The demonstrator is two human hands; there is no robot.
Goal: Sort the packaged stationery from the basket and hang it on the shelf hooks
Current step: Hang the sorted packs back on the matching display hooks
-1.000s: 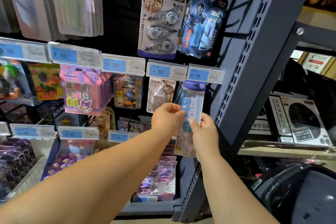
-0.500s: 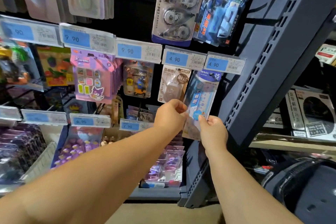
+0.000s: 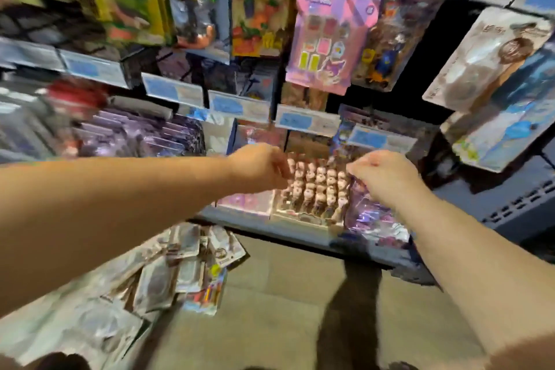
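The view is blurred by motion. My left hand (image 3: 259, 167) and my right hand (image 3: 382, 175) hover side by side in front of the lowest shelf row, fingers loosely curled, with nothing in either. The blue-and-clear pack (image 3: 507, 132) hangs at the far right of the shelf, below a brown-and-white tape pack (image 3: 486, 60), well apart from both hands. A heap of packaged stationery (image 3: 180, 270) lies low at the left, under my left forearm; what holds it is too blurred to tell.
Hanging packs fill the hooks above, among them a pink card (image 3: 330, 30). Blue price tags (image 3: 306, 122) line the rails. A tray of small figures (image 3: 315, 189) sits behind my hands. Tan floor (image 3: 270, 309) spreads below, and the grey shelf upright (image 3: 516, 204) stands at right.
Both hands have let go of the blue-and-clear pack, which now hangs at the right. My hands have dropped lower and the view has swung down and left.
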